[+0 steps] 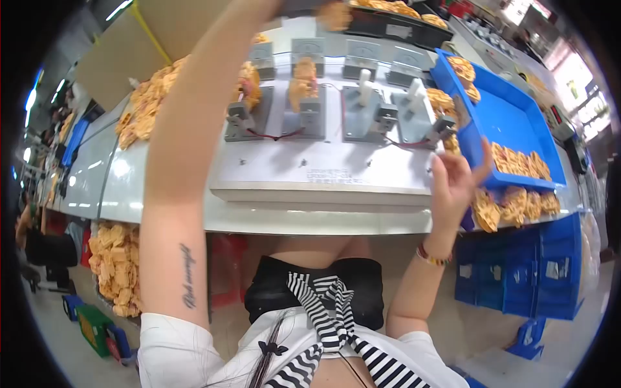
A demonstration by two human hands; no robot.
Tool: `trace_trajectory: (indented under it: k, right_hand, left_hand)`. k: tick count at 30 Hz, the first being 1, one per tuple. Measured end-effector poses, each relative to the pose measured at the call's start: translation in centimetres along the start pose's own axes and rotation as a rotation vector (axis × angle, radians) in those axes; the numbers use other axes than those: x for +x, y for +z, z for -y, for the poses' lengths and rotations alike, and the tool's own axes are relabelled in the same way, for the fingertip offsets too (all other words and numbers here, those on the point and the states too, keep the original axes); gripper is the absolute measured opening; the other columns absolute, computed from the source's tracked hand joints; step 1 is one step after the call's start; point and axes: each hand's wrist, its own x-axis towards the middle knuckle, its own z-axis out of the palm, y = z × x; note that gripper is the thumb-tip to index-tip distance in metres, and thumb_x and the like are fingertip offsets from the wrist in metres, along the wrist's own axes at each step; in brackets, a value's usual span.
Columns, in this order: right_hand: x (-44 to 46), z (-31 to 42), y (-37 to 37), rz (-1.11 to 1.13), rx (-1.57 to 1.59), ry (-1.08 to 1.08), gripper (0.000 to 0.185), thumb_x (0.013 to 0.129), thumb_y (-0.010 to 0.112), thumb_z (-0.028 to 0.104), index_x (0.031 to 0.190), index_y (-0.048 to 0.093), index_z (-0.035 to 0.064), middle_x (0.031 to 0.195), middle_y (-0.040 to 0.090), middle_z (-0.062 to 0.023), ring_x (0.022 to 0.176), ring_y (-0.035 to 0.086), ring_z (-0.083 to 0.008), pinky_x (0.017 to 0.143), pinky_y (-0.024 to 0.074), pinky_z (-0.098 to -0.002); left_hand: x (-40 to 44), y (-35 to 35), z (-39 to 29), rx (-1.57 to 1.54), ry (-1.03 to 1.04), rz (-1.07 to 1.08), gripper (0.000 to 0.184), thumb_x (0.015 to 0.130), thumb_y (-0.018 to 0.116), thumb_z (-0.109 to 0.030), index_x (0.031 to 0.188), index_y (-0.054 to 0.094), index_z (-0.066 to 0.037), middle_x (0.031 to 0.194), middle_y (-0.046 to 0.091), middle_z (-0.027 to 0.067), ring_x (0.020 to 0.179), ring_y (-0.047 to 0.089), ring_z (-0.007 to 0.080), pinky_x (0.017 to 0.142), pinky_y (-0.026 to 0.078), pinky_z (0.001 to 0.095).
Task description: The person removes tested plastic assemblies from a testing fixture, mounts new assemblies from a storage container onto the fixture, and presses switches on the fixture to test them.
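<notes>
Just left of the right hand lies the white board.

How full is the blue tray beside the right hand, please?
The blue tray is partly full: yellow parts line its near edge, others sit at its far-left corner, with bare blue between.

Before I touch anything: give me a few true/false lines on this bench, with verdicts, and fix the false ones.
1. The right hand is near the blue tray. True.
2. The left arm reaches past the far edge of the white board. True.
3. All four stands on the white board hold yellow bundles. False: the two right stands show bare white pegs.
4. The blue tray sits left of the white board. False: it is on the right.
5. The bracelet is on the right wrist. True.
</notes>
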Motion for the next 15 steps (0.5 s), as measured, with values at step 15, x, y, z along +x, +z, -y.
trace_trajectory:
  k: [15]
  right_hand:
    - [-2.1, 4.7, 8.0, 0.531, -0.032, 0.022, 0.054, 0.076, 0.067, 0.01, 0.125, 0.046, 0.004, 0.095, 0.059, -0.0111, 0.08, 0.059, -0.018, 0.073, 0.0476, -0.0287]
  left_hand:
    - [-10.3, 0.8, -6.0, 0.249, -0.256, 0.305, 0.049, 0.087, 0.048, -0.048, 0.118, 0.058, -0.011, 0.104, 0.067, 0.0136, 0.092, 0.064, 0.0275, 0.083, 0.047, 0.0387]
